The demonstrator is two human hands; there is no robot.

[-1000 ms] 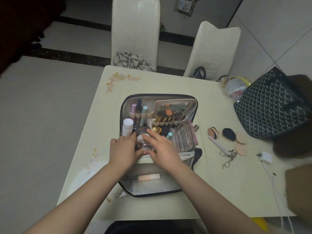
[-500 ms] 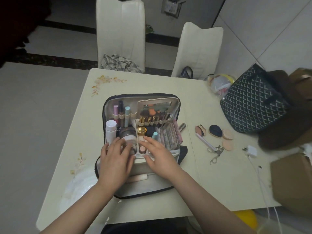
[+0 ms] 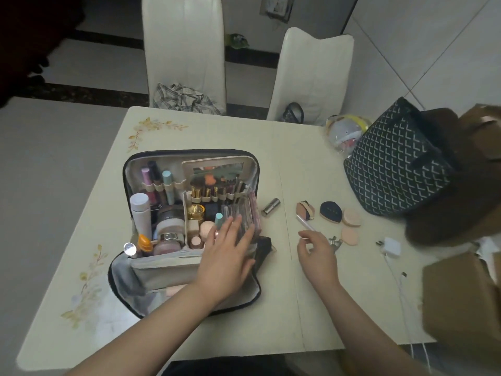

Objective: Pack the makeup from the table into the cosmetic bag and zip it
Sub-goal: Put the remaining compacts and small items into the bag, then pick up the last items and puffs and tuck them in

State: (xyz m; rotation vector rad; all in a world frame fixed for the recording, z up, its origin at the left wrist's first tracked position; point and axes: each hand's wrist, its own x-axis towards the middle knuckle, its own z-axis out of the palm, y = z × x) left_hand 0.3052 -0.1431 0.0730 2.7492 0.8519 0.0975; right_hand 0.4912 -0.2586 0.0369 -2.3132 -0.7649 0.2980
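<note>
The open cosmetic bag stands on the cream table, packed with bottles, jars, brushes and palettes. My left hand lies flat on the bag's right side, fingers spread over the clear palettes. My right hand hovers over the table to the right of the bag, fingers loosely curled and holding nothing. Its fingertips are just short of a pink pen and an eyelash curler. A metallic lipstick tube, a black puff and several round puffs lie loose on the table.
A dark patterned tote and a brown bag stand at the right. A white charger with cable and a cardboard box sit near the right edge. A wrapped plush toy is at the back. Two white chairs stand behind.
My right hand left the bag and moved right toward the pen and curler. My left hand slid from the jars on the left to the palettes on the right side.
</note>
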